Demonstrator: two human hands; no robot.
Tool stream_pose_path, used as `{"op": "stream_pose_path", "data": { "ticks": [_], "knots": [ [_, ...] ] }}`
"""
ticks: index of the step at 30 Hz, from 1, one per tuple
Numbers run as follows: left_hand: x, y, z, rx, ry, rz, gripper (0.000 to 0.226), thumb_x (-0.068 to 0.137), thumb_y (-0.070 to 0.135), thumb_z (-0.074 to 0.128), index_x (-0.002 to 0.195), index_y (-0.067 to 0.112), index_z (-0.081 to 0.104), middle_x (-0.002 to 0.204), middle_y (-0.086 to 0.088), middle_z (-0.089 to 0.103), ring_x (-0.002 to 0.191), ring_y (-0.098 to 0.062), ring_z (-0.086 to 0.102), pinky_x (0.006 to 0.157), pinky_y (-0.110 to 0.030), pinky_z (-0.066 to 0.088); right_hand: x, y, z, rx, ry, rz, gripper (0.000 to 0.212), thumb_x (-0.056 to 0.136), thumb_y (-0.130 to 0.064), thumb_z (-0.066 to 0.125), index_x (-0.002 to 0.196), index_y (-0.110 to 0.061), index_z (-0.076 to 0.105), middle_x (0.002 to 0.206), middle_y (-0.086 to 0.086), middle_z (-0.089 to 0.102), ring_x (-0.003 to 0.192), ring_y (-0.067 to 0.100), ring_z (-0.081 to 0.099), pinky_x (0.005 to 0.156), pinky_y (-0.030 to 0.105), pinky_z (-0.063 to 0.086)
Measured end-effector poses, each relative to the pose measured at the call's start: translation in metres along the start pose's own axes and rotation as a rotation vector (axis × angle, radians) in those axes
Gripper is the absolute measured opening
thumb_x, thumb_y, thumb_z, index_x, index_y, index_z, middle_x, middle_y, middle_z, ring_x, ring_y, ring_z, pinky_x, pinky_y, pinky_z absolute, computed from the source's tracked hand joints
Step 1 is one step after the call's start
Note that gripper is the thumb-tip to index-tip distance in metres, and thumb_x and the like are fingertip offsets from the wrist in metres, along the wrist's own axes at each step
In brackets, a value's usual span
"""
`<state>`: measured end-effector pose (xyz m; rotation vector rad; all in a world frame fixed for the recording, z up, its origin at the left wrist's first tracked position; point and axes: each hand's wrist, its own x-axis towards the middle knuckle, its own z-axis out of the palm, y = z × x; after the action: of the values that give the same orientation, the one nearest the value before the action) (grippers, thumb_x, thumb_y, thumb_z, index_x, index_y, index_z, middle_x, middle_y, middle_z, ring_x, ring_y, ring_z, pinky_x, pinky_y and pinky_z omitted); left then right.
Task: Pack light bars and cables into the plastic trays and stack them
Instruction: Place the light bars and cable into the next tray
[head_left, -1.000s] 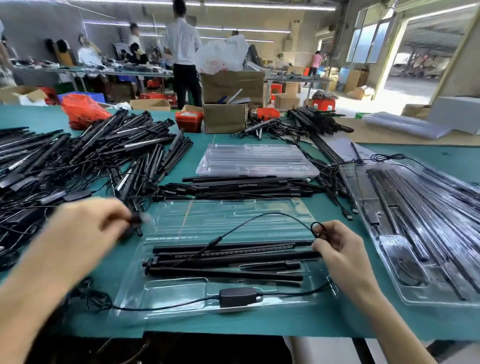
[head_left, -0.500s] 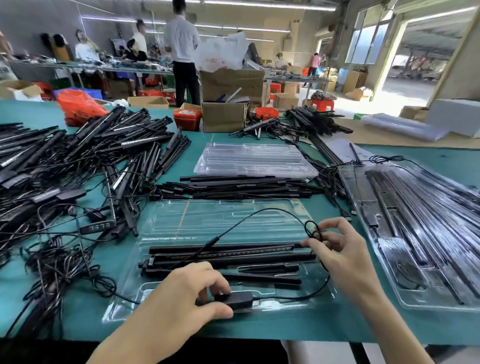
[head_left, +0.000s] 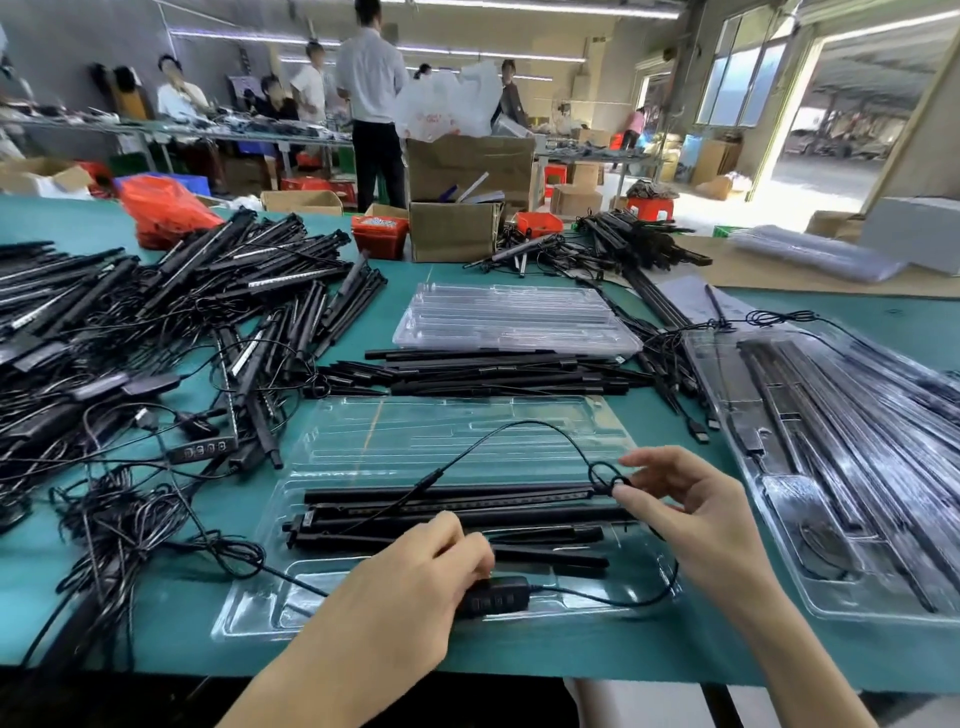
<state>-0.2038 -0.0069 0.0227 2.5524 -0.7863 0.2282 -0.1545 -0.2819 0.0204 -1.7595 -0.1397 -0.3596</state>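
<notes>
the left hand (head_left: 415, 582) pinches the control box (head_left: 496, 596) in the tray (head_left: 249, 618). the right hand (head_left: 691, 519) pinches the cable loop (head_left: 602, 478), off to the right above the bars (head_left: 447, 512), which lie left to right.

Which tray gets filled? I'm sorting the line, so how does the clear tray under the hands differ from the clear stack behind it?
The near tray lies single and holds black light bars plus a controller; the far tray stack is several nested trays holding nothing. The near one sits under both hands; the far one is untouched. Both are clear plastic on the green table.
</notes>
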Motion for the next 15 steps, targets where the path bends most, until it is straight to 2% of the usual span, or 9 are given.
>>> {"op": "stream_pose_path", "data": {
  "ticks": [2, 3, 4, 6, 7, 9, 12, 15],
  "knots": [
    [0.002, 0.001, -0.002, 0.163, -0.002, 0.101, 0.056, 0.079, -0.002, 0.063, 0.116, 0.038, 0.051, 0.096, 0.015, 0.047, 0.079, -0.006, 0.048, 0.054, -0.02, 0.044, -0.001, -0.002, 0.0, -0.013, -0.061, -0.018, 0.021, 0.078, 0.006, 0.078, 0.087, -0.013, 0.075, 0.082, 0.008, 0.075, 0.074, 0.016, 0.067, 0.067, 0.024, 0.052],
    [0.001, 0.001, -0.003, 0.204, 0.033, 0.157, 0.06, 0.07, -0.006, 0.066, 0.112, 0.036, 0.058, 0.091, 0.011, 0.051, 0.074, -0.008, 0.051, 0.047, -0.018, 0.04, -0.001, -0.003, 0.0, -0.01, -0.088, -0.023, 0.021, 0.078, 0.006, 0.078, 0.086, -0.013, 0.076, 0.083, 0.009, 0.075, 0.074, 0.016, 0.068, 0.068, 0.024, 0.052],
    [0.0, 0.0, -0.004, 0.238, 0.062, 0.202, 0.051, 0.073, -0.006, 0.062, 0.106, 0.033, 0.066, 0.087, 0.009, 0.054, 0.069, -0.009, 0.051, 0.044, -0.017, 0.037, -0.001, -0.004, 0.0, -0.006, -0.115, -0.024, 0.022, 0.078, 0.007, 0.078, 0.086, -0.014, 0.076, 0.082, 0.009, 0.075, 0.074, 0.016, 0.068, 0.069, 0.024, 0.053],
    [-0.001, -0.005, -0.005, 0.277, 0.122, 0.269, 0.047, 0.088, 0.001, 0.039, 0.101, 0.028, 0.075, 0.087, 0.006, 0.059, 0.067, -0.009, 0.052, 0.047, -0.017, 0.038, -0.001, -0.005, -0.002, -0.005, -0.175, -0.01, 0.022, 0.079, 0.006, 0.078, 0.086, -0.015, 0.077, 0.081, 0.012, 0.074, 0.074, 0.018, 0.067, 0.07, 0.028, 0.052],
    [-0.002, -0.004, -0.005, 0.28, 0.122, 0.291, 0.046, 0.087, 0.007, 0.038, 0.103, 0.026, 0.077, 0.09, 0.005, 0.062, 0.069, -0.009, 0.053, 0.05, -0.018, 0.041, 0.0, -0.006, -0.004, -0.011, -0.21, 0.007, 0.021, 0.079, 0.005, 0.078, 0.085, -0.015, 0.078, 0.081, 0.013, 0.074, 0.074, 0.021, 0.066, 0.071, 0.032, 0.051],
    [-0.005, -0.006, 0.0, 0.25, 0.096, 0.311, 0.039, 0.081, 0.02, 0.049, 0.108, 0.023, 0.077, 0.095, 0.006, 0.066, 0.073, -0.01, 0.056, 0.058, -0.021, 0.047, 0.002, -0.007, -0.006, -0.052, -0.306, 0.028, 0.022, 0.081, 0.003, 0.077, 0.083, -0.018, 0.079, 0.081, 0.013, 0.075, 0.075, 0.021, 0.067, 0.073, 0.033, 0.051],
    [-0.009, -0.006, 0.009, 0.221, 0.108, 0.275, 0.037, 0.079, 0.033, 0.059, 0.107, 0.02, 0.078, 0.095, 0.01, 0.067, 0.08, -0.01, 0.06, 0.065, -0.024, 0.049, 0.001, -0.011, -0.005, -0.152, -0.446, 0.029, 0.026, 0.083, 0.002, 0.077, 0.082, -0.023, 0.079, 0.082, 0.009, 0.076, 0.073, 0.011, 0.067, 0.073, 0.028, 0.052],
    [-0.01, -0.006, 0.018, 0.27, 0.158, 0.258, 0.038, 0.081, 0.042, 0.062, 0.104, 0.017, 0.079, 0.094, 0.009, 0.068, 0.084, -0.013, 0.065, 0.067, -0.026, 0.051, 0.0, -0.014, -0.006, -0.213, -0.484, 0.003, 0.025, 0.081, 0.001, 0.079, 0.077, -0.024, 0.079, 0.083, 0.006, 0.074, 0.074, 0.014, 0.066, 0.074, 0.029, 0.051]
  ]
}}
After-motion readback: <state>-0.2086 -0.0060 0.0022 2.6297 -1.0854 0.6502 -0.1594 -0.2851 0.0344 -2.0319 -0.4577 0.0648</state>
